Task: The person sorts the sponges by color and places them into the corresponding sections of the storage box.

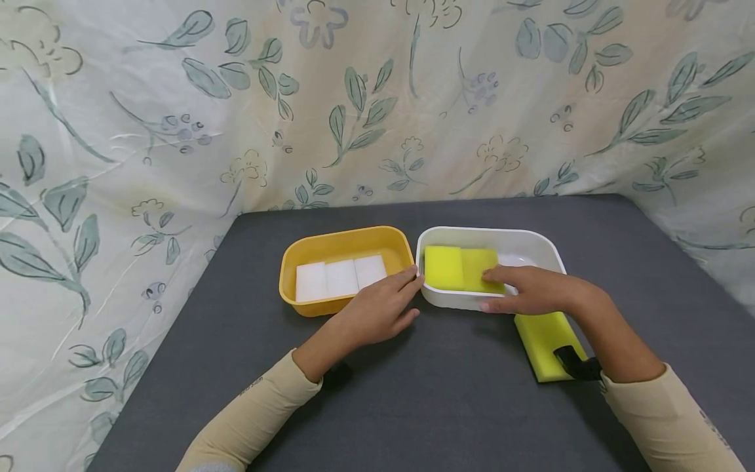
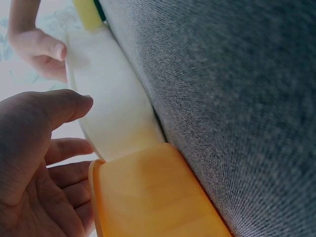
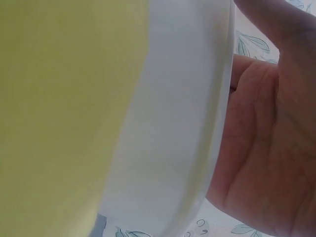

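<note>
In the head view, three white sponge-like blocks (image 1: 341, 278) lie side by side in a yellow-orange bin (image 1: 342, 235). Two yellow sponges (image 1: 444, 267) sit in the left part of a white bin (image 1: 533, 248) beside it. My left hand (image 1: 377, 311) rests its extended fingers near the place where the two rims meet. Over the white bin's front rim reaches my right hand (image 1: 533, 290), its fingertips on the right sponge and its thumb outside the front wall. The left wrist view shows the left thumb (image 2: 74, 106) apart from the white wall.
Another yellow sponge (image 1: 545, 347) lies on the dark grey table (image 1: 436, 400), under the right wrist and in front of the white bin. A black strap (image 1: 578, 364) hangs at that wrist. Behind the table hangs a floral curtain (image 1: 377, 105).
</note>
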Action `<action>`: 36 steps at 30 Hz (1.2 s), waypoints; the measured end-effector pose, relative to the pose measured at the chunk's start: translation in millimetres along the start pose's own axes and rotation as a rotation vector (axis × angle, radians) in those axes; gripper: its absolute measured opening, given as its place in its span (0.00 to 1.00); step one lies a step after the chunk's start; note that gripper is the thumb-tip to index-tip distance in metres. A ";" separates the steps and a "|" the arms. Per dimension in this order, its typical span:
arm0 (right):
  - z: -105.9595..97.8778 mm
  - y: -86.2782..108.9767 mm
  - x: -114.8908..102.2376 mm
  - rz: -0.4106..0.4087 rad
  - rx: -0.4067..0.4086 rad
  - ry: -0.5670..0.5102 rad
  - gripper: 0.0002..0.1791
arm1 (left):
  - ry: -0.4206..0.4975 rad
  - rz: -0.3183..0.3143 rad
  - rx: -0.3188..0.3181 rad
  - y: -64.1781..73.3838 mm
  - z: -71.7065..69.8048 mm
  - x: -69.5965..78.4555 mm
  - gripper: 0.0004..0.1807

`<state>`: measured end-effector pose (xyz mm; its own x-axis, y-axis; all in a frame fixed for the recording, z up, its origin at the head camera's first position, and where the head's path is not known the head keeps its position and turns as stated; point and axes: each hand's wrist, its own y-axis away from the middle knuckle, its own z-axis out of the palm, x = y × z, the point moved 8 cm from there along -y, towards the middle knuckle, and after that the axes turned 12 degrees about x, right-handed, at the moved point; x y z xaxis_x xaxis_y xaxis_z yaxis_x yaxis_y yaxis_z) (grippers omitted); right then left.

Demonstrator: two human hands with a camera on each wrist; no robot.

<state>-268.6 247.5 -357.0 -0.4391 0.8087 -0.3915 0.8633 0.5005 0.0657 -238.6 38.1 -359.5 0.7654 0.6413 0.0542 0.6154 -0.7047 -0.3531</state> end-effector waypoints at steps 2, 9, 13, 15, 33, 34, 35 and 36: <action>-0.8 0.2 -0.1 -0.003 -0.002 0.003 0.47 | 0.001 0.001 0.001 -0.1 0.2 -0.1 0.36; -5.3 8.6 0.5 0.027 -0.018 -0.018 0.48 | 0.003 0.013 0.009 -0.8 0.7 1.5 0.36; -14.5 21.0 -1.5 0.049 -0.011 -0.021 0.49 | 0.005 0.021 0.010 -3.1 1.7 3.1 0.36; -21.4 28.8 -5.6 0.041 0.000 -0.025 0.49 | 0.001 0.018 0.005 -4.0 2.3 3.1 0.36; 0.7 102.5 -0.6 0.030 0.051 0.132 0.49 | -0.013 0.013 0.013 0.3 -1.8 1.6 0.36; 3.4 105.4 1.5 0.033 0.051 0.130 0.50 | -0.011 0.012 0.013 0.4 -1.8 1.5 0.36; 6.4 107.8 3.6 0.038 0.046 0.127 0.51 | -0.008 0.009 0.012 0.5 -1.6 1.3 0.36; 9.7 109.8 6.0 0.047 0.036 0.123 0.52 | -0.005 0.008 0.012 0.5 -1.3 1.1 0.36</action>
<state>-174.0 304.3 -361.0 -0.4233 0.8637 -0.2735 0.8910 0.4516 0.0473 -237.2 38.0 -358.4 0.7692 0.6373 0.0464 0.6071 -0.7062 -0.3643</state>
